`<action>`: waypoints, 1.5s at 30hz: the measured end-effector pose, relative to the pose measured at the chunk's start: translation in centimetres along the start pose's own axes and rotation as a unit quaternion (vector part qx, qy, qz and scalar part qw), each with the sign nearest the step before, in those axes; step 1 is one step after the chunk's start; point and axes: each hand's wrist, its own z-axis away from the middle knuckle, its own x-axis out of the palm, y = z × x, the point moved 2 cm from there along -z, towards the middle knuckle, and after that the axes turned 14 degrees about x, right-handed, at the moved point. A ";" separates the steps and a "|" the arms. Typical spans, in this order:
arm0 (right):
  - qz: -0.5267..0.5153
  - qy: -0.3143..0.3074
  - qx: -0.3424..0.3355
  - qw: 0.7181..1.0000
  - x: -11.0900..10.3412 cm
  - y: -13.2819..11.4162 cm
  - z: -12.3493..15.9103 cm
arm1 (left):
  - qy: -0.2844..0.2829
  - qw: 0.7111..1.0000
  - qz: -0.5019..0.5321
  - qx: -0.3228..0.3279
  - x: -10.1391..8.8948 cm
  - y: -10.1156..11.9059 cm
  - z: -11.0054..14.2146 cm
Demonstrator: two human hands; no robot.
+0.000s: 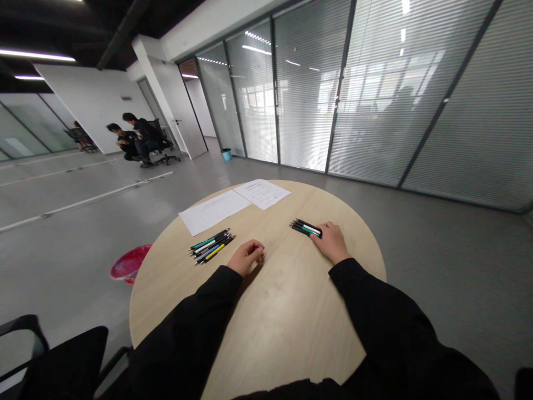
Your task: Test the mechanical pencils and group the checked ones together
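Note:
On the right half of the round wooden table [287, 311], my right hand [333, 241] is closed around the near ends of a small bundle of pens [303, 226]. Black, green and white barrels show, with the tips pointing left; the hand hides their other ends. Nearer the middle, my left hand [246, 256] rests with its fingers curled in toward the thumb. Whether anything small is inside it I cannot make out. Just left of that hand lies a row of several pens [211, 246] in green, white, blue, yellow and black, side by side and slanted.
Two printed paper sheets [214, 211] lie toward the table's far edge. A red basin [129, 264] sits on the floor at left, near a black chair [62, 361]. Two people [137, 136] are farther back, by an office chair. A blue bin [226, 154] stands near the glass partition [308, 94].

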 end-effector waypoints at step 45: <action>-0.082 0.021 -0.090 0.992 -1.8 -4.0 3.0 | -0.078 0.840 -0.534 0.062 -4.2 0.9 -0.1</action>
